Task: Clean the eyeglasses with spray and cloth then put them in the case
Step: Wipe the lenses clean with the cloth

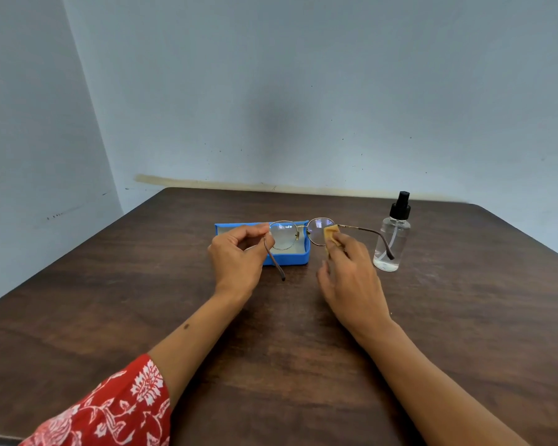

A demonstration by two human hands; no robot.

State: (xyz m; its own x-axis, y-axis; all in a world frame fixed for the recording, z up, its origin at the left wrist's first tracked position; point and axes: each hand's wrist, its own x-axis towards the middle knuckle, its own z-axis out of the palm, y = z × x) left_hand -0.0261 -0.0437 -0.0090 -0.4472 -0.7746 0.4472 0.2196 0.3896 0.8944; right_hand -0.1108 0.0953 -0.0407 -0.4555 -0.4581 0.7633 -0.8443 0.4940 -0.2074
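the eyeglasses (298,235) are shown held above the dark wooden table (110,300), in front of the open blue case (290,257), with both temples unfolded. the frame is pinched at its left hinge by the left hand (239,259), whose thumb and forefinger are closed on the metal while the remaining fingers are curled loosely beneath. a small tan cloth (331,235) is pressed against the right lens by the right hand (351,278); its thumb and first fingers are pinched on the cloth, and the rest are slightly spread and bent. how much of the cloth lies behind the lens cannot be told. the clear spray bottle (392,239) stands upright just to the right, the tip of the right temple being seen in front of it; whether they touch cannot be told. several risks may be judged from this arrangement: the thin frame could be twisted at the bridge if the lens is rubbed hard while support is given only at the far hinge; the bottle could be tipped by the swinging temple; and the lens could be smeared should a bare fingertip slip past the cloth's edge.
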